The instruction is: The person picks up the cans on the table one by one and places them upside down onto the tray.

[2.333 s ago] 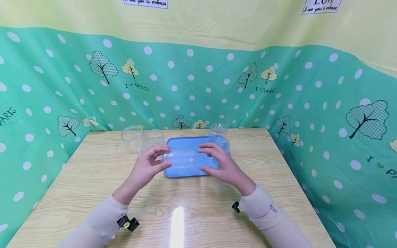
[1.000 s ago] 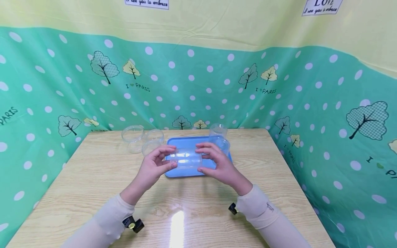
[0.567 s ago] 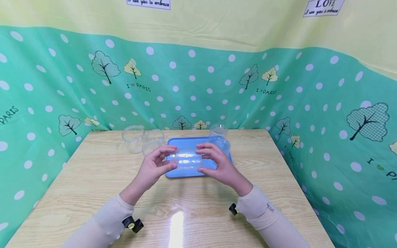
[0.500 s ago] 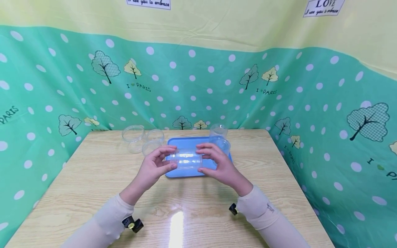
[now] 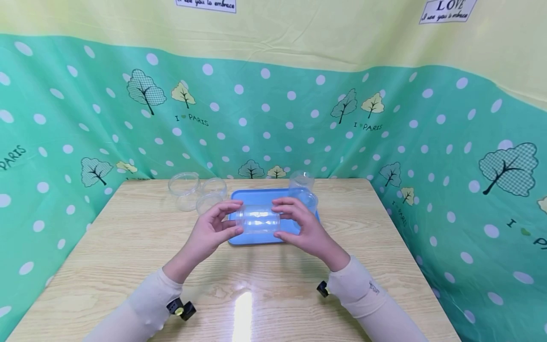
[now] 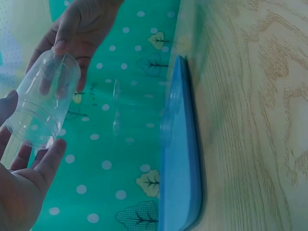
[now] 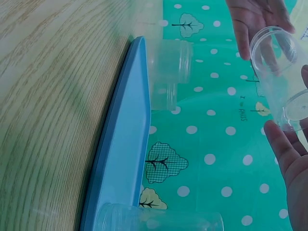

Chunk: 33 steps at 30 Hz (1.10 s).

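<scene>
A clear plastic jar [image 5: 258, 219] is held on its side in the air, overlapping the blue tray [image 5: 273, 239] in the head view. My left hand [image 5: 215, 225] grips its ridged mouth end, thumb below and fingers above. At the opposite, base end, my right hand [image 5: 301, 225] pinches the jar between thumb and fingertips. The left wrist view shows the jar [image 6: 48, 91] reaching from the left hand [image 6: 24, 187] up to the right hand [image 6: 89, 33]. In the right wrist view the jar's round rim [image 7: 256, 60] faces the left hand [image 7: 255, 24].
On the wooden table [image 5: 141, 237], several clear containers [image 5: 183, 185] stand at the back left, beyond my left hand. Two more clear containers [image 5: 301, 180] stand at the tray's back right corner. A dotted green curtain [image 5: 265, 123] hangs behind and along the sides.
My right hand, apart from the jar at first, now holds its base end. The left hand and jar have shifted slightly right. Both have stayed nearly still over the last second.
</scene>
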Each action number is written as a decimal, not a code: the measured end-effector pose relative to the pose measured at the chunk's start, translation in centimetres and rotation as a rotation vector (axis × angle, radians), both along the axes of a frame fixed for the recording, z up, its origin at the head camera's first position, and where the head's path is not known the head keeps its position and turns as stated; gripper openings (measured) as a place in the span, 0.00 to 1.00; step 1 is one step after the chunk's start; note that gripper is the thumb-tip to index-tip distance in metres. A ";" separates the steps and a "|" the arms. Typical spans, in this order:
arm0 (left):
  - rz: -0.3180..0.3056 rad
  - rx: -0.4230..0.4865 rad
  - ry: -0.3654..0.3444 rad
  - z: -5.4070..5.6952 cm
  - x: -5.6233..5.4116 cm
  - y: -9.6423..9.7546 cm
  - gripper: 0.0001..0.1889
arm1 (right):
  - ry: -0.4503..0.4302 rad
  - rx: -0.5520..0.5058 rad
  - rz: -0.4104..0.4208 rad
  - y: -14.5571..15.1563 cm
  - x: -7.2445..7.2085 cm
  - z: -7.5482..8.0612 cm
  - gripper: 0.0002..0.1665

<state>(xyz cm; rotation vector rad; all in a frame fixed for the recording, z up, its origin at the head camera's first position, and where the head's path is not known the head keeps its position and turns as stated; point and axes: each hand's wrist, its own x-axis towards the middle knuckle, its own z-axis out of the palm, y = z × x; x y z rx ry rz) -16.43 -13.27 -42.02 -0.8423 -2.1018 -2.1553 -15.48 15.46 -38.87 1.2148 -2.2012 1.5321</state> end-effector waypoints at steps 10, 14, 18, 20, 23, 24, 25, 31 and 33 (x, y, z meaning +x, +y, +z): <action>-0.009 -0.005 0.022 -0.2 0.1 -0.8 0.27 | 0.024 0.023 -0.026 0.6 0.0 0.2 0.34; -0.002 -0.030 0.041 -0.4 0.2 -1.1 0.26 | 0.028 0.020 -0.035 0.7 0.0 0.3 0.34; 0.008 -0.058 0.047 -0.7 0.2 -1.4 0.26 | 0.038 0.023 -0.049 1.0 -0.6 -0.1 0.34; 0.009 -0.074 0.055 -0.9 0.3 -1.5 0.26 | 0.053 0.026 -0.054 1.2 -0.9 -0.3 0.34; 0.014 -0.110 0.064 -1.1 0.3 -1.8 0.27 | 0.074 0.040 -0.064 1.3 -1.2 -0.2 0.34; 0.016 -0.123 0.065 -1.2 0.4 -1.8 0.27 | 0.080 0.043 -0.070 1.3 -1.2 0.1 0.34; 0.018 -0.138 0.063 -1.2 0.4 -1.9 0.27 | 0.081 0.049 -0.076 1.3 -1.1 0.3 0.35; 0.024 -0.217 0.053 -1.4 0.7 -2.2 0.25 | 0.085 0.106 -0.113 2.0 -2.8 0.1 0.37; 0.020 -0.231 0.058 -1.5 0.8 -2.2 0.24 | 0.093 0.116 -0.119 2.2 -3.3 0.3 0.37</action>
